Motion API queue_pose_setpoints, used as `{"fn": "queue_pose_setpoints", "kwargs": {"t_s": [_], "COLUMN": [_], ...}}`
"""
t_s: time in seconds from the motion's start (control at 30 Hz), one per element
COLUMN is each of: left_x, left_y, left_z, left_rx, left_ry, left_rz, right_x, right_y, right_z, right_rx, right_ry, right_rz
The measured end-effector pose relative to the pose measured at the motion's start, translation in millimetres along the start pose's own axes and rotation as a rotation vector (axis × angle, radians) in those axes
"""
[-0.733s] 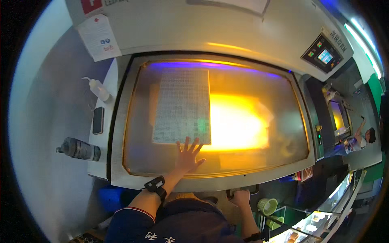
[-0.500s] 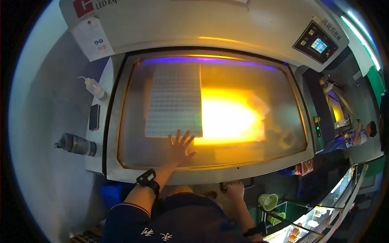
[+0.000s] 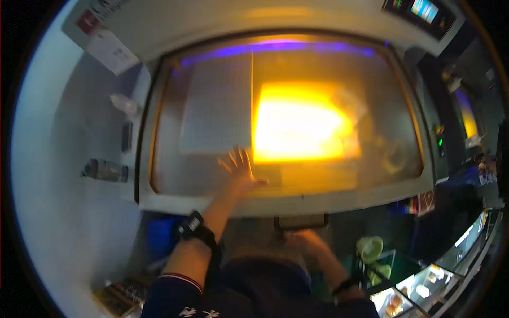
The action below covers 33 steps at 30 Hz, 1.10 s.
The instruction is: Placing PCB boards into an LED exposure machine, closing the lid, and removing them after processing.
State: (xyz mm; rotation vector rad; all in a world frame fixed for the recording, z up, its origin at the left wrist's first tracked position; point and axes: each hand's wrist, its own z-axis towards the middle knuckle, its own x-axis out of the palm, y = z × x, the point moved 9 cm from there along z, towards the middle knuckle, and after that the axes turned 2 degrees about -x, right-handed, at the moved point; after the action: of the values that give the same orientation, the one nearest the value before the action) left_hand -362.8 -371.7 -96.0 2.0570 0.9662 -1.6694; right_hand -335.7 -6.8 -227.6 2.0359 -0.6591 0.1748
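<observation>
Phone point(image 3: 126, 137), grey btl point(image 3: 108, 170) L of pale panel point(image 3: 218, 108), well apart fr hands point(image 3: 238, 172).

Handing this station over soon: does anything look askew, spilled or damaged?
Nothing stands out. The pale sheet lies roughly straight inside the frame, and no spill shows beside the dark bottle. Blur could hide small flaws.
</observation>
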Motion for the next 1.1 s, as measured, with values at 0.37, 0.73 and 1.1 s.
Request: {"fn": "queue_pose_setpoints", "kwargs": {"t_s": [0.37, 0.73, 1.1], "left_x": [7.6, 6.4, -8.9], "left_y": [19.3, -1.6, 3.6], "left_z": [-2.3, 11.3, -5.7], "left_rx": [-0.112, -0.07, -0.104], "left_ry": [0.218, 0.196, 0.195], "left_rz": [0.092, 0.054, 0.041], "right_x": [-215.0, -186.9, -58.9], "right_y": [61.9, 69.5, 97.8], "right_z": [67.3, -33.3, -194.0], "right_rx": [0.225, -0.178, 0.481], "right_ry": [-0.672, -1.096, -0.415], "right_rz": [-1.215, -1.115, -1.319]}}
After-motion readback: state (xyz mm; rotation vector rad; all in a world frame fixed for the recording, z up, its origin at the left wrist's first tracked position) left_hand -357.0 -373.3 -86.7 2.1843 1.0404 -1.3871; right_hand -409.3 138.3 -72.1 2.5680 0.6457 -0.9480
